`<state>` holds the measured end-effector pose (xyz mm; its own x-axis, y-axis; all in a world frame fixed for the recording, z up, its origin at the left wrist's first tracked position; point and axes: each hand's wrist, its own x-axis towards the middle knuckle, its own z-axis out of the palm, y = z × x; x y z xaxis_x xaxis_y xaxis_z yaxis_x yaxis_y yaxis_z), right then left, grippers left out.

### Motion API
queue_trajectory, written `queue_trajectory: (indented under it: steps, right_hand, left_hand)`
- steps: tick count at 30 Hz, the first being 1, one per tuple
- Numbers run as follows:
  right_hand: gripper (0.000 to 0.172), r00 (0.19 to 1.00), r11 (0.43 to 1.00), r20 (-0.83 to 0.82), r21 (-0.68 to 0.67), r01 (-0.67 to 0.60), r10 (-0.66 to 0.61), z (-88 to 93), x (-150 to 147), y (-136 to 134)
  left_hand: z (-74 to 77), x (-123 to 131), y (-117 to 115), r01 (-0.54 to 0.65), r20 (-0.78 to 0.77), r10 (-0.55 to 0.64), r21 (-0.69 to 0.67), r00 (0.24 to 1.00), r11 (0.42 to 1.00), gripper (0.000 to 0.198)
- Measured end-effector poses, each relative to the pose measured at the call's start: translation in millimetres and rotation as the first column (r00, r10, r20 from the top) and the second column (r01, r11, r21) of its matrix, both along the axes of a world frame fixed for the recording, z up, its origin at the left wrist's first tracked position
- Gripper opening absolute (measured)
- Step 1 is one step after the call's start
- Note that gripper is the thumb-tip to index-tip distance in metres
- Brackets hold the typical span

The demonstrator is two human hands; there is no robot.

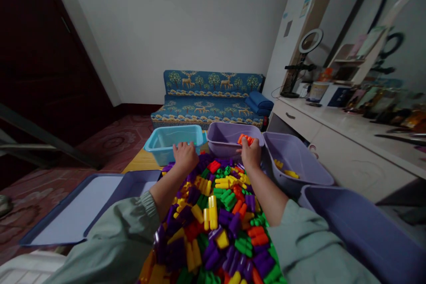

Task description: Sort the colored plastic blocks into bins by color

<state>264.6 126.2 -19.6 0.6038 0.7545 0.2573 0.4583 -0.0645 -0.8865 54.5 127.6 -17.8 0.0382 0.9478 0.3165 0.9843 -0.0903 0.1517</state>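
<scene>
A big heap of plastic building pieces [216, 213] in purple, yellow, green, orange and red lies in front of me. My left hand [185, 155] rests palm down on the far end of the heap, next to a light blue bin [156, 144], its fingers curled over pieces I cannot make out. My right hand [250, 151] is closed on orange pieces [245, 139] at the near rim of a purple bin [221, 146]. Both sleeves are grey-green.
A second purple bin [309, 173] holding a few yellow pieces sits to the right, and a larger purple bin [366, 230] nearer me. A blue-rimmed lid [83, 204] lies on the floor at left. A patterned blue sofa stands at the back wall; a white cluttered counter runs along the right.
</scene>
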Motion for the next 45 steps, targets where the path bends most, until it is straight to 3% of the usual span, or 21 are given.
queue_trajectory:
  steps: [4, 9, 13, 19, 23, 29, 32, 35, 39, 43, 45]
  right_hand:
    - [0.033, 0.988, 0.985, -0.021, 0.076, -0.152, 0.154, 10.6, -31.8, -1.3]
    - [0.026, 0.881, 0.881, -0.084, 0.14, -0.452, 0.466, 8.2, -85.9, 1.8]
    - [0.023, 0.819, 0.834, -0.163, 0.145, -0.532, 0.55, -0.3, -109.3, 6.6]
    - [0.024, 0.77, 0.826, -0.304, 0.154, -0.542, 0.561, -10.0, -112.8, 1.2]
    - [0.025, 0.714, 0.836, -0.449, 0.176, -0.519, 0.538, -13.2, -112.6, -9.8]
    - [0.026, 0.537, 0.85, -0.677, 0.278, -0.447, 0.504, -12.7, -104.1, -30.1]
    - [0.028, 0.446, 0.865, -0.754, 0.328, -0.379, 0.482, -9.8, -93.3, -41.7]
    - [0.026, 0.38, 0.89, -0.812, 0.349, -0.293, 0.444, -4.9, -82.7, -56.5]
    - [0.02, 0.323, 0.9, -0.842, 0.375, -0.224, 0.431, 5.2, -72.2, -81.6]
    - [0.019, 0.295, 0.883, -0.834, 0.416, -0.218, 0.466, 12.7, -63.4, -105.9]
    - [0.021, 0.295, 0.869, -0.82, 0.439, -0.228, 0.491, 13.5, -59.1, -116.9]
  left_hand:
    - [-6.9, -10.4, -10.5, 0.007, -0.052, -0.01, -0.049, 0.999, 0.999, 0.046]
    - [-10.4, -11.6, -30.6, 0.022, -0.079, -0.028, -0.074, 0.996, 0.997, 0.049]
    - [-13.5, -14.2, -38.9, 0.029, -0.081, -0.037, -0.091, 0.996, 0.995, 0.047]
    - [-13.8, -17.8, -39.6, 0.04, -0.067, -0.048, -0.111, 0.997, 0.993, 0.047]
    - [-8.7, -20.7, -27.7, 0.062, -0.061, -0.07, -0.118, 0.996, 0.991, 0.047]
    - [-1.0, -32.7, 8.4, 0.117, -0.044, -0.124, -0.13, 0.991, 0.985, 0.045]
    - [0.1, -34.3, 15.3, 0.15, -0.023, -0.154, -0.127, 0.988, 0.981, 0.044]
    - [1.2, -24.1, 6.4, 0.215, 0.015, -0.214, -0.094, 0.977, 0.972, 0.047]
    - [5.5, 2.3, -24.6, 0.377, 0.075, -0.373, -0.046, 0.925, 0.925, 0.042]
    - [9.7, 22.1, -60.4, 0.561, 0.226, -0.549, 0.013, 0.805, 0.828, 0.031]
    - [9.7, 26.3, -77.1, 0.602, 0.306, -0.579, 0.023, 0.756, 0.798, 0.026]
